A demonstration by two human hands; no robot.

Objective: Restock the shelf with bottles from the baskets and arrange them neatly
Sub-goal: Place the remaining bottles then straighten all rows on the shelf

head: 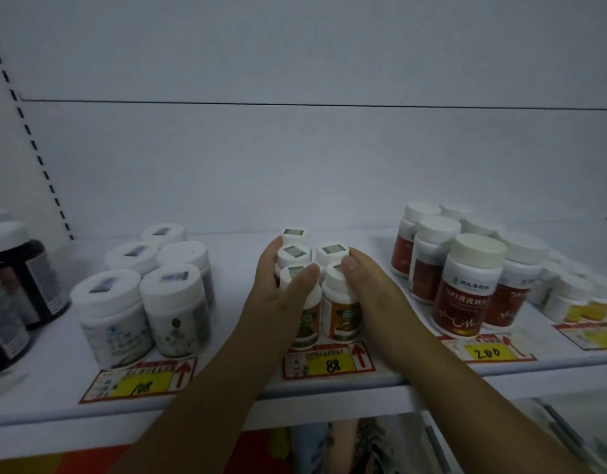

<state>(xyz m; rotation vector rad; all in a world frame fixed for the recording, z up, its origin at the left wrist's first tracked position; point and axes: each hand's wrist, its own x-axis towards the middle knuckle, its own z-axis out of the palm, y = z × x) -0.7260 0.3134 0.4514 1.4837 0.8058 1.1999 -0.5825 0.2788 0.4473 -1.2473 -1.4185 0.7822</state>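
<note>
Clearly the arranging step is in hand: both hands press in on a small cluster of orange-labelled bottles standing at the centre of the white shelf, just behind the yellow "88" price tag. The left hand cups the cluster from its 9 o'clock side, thumb laid over a front cap, while the right hand cups it from 3 o'clock, thumb on the other front cap; neither hand lifts a bottle, they are curved around the group, squeezing it together. Five white caps with small square stickers show, two in front, two behind and one at 12 o'clock further back, all upright and touching or nearly so. At 9 o'clock of the cluster stands a group of wider white-capped jars behind a "108" tag; at 3 o'clock stands a row of red-labelled bottles behind a "200" tag, well apart from the hands. No basket can be made out. Next, I judge, the hands should release gently so nothing tips, check the front pair sits square to the tag, then fetch more stock.
</note>
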